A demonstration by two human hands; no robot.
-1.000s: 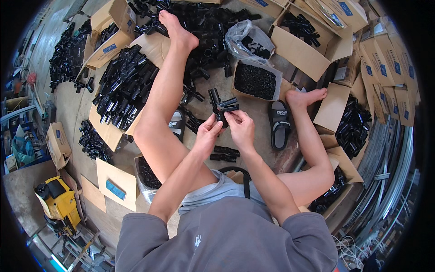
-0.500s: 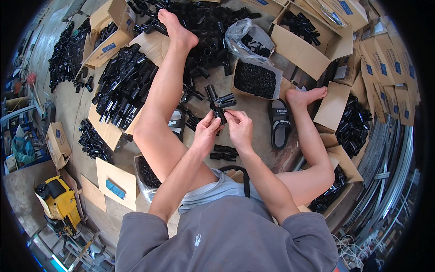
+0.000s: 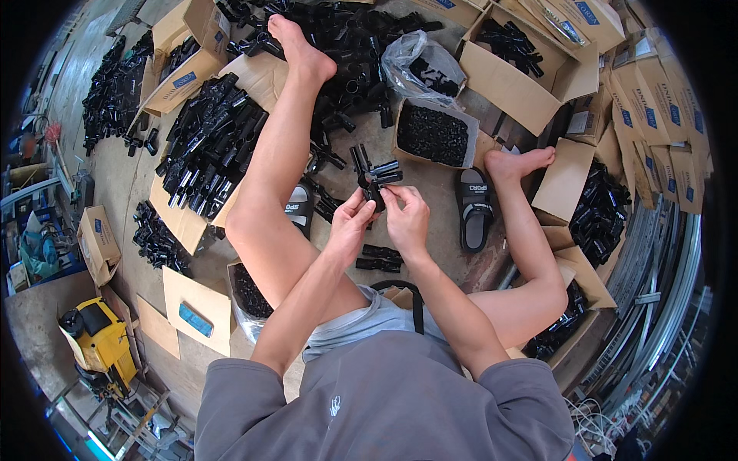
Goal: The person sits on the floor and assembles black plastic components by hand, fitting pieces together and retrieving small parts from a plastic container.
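Between my raised hands is a glossy black branched pipe fitting (image 3: 368, 175), its tubular arms pointing up and to the right. My left hand (image 3: 352, 224) is closed around its lower end, thumb and fingers pressed on it. The fingertips of my right hand (image 3: 407, 221) pinch the lower right side of the same fitting; whether they also hold a small part is hidden. On the floor just below my hands lie a few black tube pieces (image 3: 380, 259). Ahead stands an open carton of small black parts (image 3: 435, 136).
Black fittings are heaped at left (image 3: 211, 146) on cardboard and beyond my left foot. A clear plastic bag (image 3: 419, 65) sits behind the carton. Sandals (image 3: 474, 211) flank my hands. Open boxes (image 3: 565, 180) line the right, beside metal rails (image 3: 653, 292). A yellow machine (image 3: 100, 338) stands lower left.
The fitting has turned slightly in my fingers, its side arms shifting a little to the right and down. My hands stay in nearly the same place.
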